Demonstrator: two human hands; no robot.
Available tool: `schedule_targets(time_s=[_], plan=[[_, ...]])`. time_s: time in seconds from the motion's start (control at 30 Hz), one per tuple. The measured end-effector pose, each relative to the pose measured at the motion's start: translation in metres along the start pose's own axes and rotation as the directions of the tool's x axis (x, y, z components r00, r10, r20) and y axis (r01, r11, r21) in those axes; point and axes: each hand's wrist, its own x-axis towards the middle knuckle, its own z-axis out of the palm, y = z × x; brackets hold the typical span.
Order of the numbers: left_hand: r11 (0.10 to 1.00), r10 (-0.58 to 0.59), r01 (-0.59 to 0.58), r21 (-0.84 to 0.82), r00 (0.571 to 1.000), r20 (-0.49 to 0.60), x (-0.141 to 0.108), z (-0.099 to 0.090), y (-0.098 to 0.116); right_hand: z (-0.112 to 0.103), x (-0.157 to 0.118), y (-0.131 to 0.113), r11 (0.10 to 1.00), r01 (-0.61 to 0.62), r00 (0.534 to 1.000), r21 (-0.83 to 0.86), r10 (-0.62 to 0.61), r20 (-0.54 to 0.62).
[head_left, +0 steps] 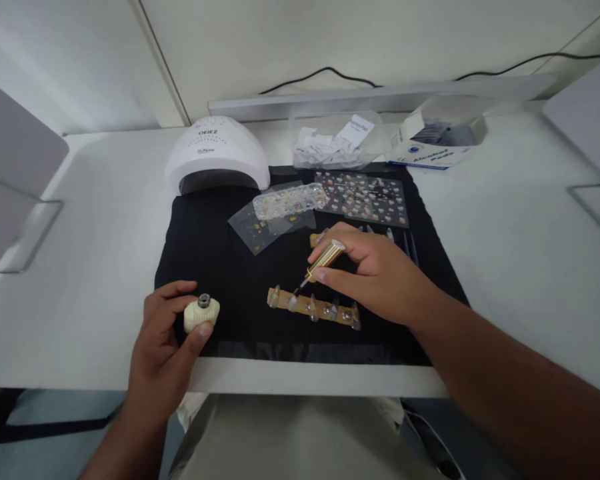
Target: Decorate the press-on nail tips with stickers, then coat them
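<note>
My left hand (167, 333) is closed around a cream polish bottle (200, 316), whose dark neck is uncapped and points up. Between the thumb and fingers of my right hand (365, 267) is a gold-capped brush (324, 261), tilted with its tip down to the left. That tip is at or just above the second nail tip from the left (293, 303); contact cannot be made out. Several nail tips stand along a wooden strip (303, 307) lying on the black mat (240, 273). Behind my right hand a second wooden strip (314, 241) is partly hidden.
A white nail lamp (217, 150) stands at the back left of the mat. Sticker sheets (360, 199) and a clear case of decorations (290, 201) lie mid-mat. Farther back are a clear bin of packets (336, 143) and an alcohol pad box (437, 143).
</note>
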Motion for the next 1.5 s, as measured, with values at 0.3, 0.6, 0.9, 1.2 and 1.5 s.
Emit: schedule_targets(time_s=[0.3, 0.6, 0.9, 1.2, 1.5], plan=[[1.0, -0.024, 0.024, 0.004, 1.0, 0.002, 0.001, 0.002, 0.002, 0.0, -0.002, -0.007, 0.998, 0.009, 0.999, 0.06, -0.012, 0.052], [0.999, -0.033, 0.033, 0.002, 0.999, -0.002, 0.0, 0.001, 0.003, 0.004, -0.001, -0.001, 0.999, -0.034, 0.999, -0.013, 0.033, -0.018], [0.999, -0.032, 0.032, 0.009, 0.999, -0.009, 0.001, 0.001, 0.003, 0.003, -0.005, -0.014, 0.999, -0.03, 0.999, 0.021, 0.029, 0.029], [0.999, -0.031, 0.031, 0.013, 1.0, 0.006, -0.001, 0.0, 0.002, 0.0, -0.001, -0.003, 0.995, -0.097, 0.995, 0.008, 0.097, -0.027], [1.0, -0.028, 0.028, 0.005, 1.0, 0.012, 0.0, 0.001, 0.002, 0.005, -0.002, -0.008, 0.994, -0.094, 0.995, 0.061, 0.093, 0.019]])
